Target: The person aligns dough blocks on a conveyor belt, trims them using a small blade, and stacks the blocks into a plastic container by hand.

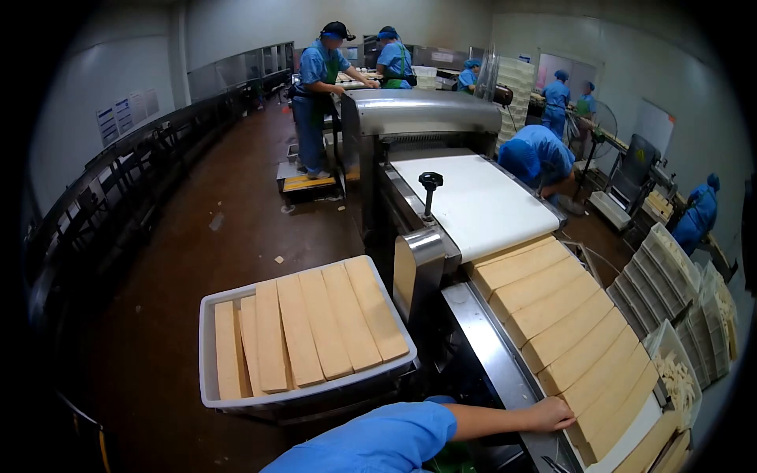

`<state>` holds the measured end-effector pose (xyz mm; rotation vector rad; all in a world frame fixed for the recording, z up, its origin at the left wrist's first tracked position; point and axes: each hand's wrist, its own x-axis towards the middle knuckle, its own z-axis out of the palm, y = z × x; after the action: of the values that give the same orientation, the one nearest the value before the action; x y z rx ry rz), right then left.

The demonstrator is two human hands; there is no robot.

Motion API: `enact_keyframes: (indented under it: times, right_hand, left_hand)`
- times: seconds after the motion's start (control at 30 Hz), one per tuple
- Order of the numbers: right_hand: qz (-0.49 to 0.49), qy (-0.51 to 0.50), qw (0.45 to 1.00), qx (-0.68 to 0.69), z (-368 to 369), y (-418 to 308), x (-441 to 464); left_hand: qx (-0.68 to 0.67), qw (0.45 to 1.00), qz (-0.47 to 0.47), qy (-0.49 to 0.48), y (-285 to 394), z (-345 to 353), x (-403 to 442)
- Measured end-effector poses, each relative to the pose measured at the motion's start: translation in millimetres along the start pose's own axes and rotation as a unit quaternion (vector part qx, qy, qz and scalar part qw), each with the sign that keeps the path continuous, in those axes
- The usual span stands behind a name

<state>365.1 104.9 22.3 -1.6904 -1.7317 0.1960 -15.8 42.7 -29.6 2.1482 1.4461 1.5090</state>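
At lower right, the left hand (552, 414) curls against the row of tan slabs (556, 311), grip unclear; the right hand is out of view. Lower left, a white tub (206, 355) contains similar blocks (300, 327).

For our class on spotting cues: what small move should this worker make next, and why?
Perhaps slide the separate slab up to the row of slabs: a white strip shows between them, and the left hand is close by at the row's edge.

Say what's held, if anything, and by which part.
Left hand is at ends of pale slabs; any grip can't be told. Right hand not in view.
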Motion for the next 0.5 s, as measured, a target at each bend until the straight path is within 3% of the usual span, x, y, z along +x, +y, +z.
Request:
enact_keyframes:
  times: [0.5]
  right_hand:
    - [-0.012,0.002,0.998,0.054,36,-18,9]
  left_hand:
    - [-0.001,1.000,0.013,-0.002,1,4,-1]
